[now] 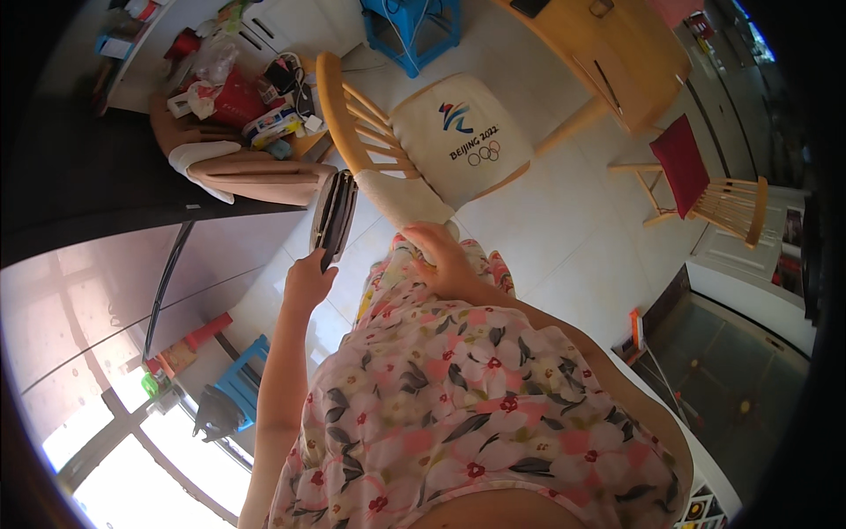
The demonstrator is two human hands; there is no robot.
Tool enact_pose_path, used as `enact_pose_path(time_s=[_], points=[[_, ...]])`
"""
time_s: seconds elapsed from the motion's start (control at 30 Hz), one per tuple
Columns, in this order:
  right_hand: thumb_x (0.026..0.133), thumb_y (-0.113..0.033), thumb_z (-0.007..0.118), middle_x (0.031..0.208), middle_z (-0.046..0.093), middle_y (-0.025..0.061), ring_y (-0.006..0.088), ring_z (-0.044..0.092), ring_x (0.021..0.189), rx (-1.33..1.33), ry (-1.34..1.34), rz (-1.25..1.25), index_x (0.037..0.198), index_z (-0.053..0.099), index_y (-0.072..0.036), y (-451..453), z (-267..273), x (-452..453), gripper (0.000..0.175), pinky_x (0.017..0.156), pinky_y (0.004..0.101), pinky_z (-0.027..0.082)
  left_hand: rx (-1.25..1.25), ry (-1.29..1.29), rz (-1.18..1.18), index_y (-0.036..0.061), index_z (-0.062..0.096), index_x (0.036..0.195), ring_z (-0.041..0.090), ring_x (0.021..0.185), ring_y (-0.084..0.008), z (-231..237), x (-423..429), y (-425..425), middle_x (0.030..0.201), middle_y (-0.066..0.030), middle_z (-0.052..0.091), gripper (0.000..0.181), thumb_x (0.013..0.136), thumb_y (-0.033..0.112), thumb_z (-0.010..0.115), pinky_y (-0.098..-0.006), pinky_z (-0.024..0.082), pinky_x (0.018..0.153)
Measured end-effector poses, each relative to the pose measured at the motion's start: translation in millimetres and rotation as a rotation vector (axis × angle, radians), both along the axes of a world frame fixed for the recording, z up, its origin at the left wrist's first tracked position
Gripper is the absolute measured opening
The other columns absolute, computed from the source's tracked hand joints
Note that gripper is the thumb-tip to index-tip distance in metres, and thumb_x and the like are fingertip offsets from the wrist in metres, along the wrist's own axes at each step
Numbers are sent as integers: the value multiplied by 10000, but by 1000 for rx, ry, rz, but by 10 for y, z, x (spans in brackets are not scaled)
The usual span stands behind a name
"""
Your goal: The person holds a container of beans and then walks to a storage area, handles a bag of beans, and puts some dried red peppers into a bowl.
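My left hand [309,281] grips one end of a dark zipped wallet [335,215], held upright beside the chair's backrest. My right hand [444,258] rests at the end of the curved top rail of a wooden chair [336,112], where a cream cloth [404,198] lies over the rail. Whether its fingers close on the cloth or the rail cannot be told. The chair bears a cream seat cushion [462,135] with a printed logo and writing.
Left of the chair, a brown bag [258,178] lies near a red bag [241,99] and cluttered small items. A wooden table [628,59] is at upper right, a chair with a red cushion [684,165] at right, and a blue stool [410,33] at the top.
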State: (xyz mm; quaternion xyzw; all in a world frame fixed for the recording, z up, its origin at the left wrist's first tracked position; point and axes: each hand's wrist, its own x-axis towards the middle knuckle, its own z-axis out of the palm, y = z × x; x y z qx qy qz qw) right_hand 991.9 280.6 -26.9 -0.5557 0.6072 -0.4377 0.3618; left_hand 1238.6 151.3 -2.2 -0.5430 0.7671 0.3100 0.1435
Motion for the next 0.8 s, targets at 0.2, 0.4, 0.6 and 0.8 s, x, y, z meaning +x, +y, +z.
enact_pose_path(time_s=[0.2,0.4,0.6,0.8], points=[[776,-129,673,1057,549,137,325,530,966,102,145,-61,1097,518,-43,-62,13,-88,367,771,423,443,25,65,221,40,645,891,624,668,-339,126,148,144,715,-177,638,238,786,253,641,-402,485,625],[834,-166,633,591,568,122,346,566,539,-80,267,60,801,491,-66,-528,-189,-154,177,508,446,434,109,66,345,43,668,851,620,643,-327,228,218,624,693,-173,634,231,779,263,661,-393,480,603],[884,-261,555,610,592,137,341,603,579,-89,462,54,821,520,-85,-1733,-59,-355,190,531,449,470,116,136,393,48,671,920,633,683,-340,417,99,1168,739,-181,651,241,758,226,687,-390,496,629],[857,-248,586,718,619,114,326,607,676,-478,716,-56,874,585,-79,-2709,332,-674,169,614,453,457,165,218,294,55,679,921,616,651,-331,526,-111,1468,737,-158,647,227,717,154,696,-364,489,616]])
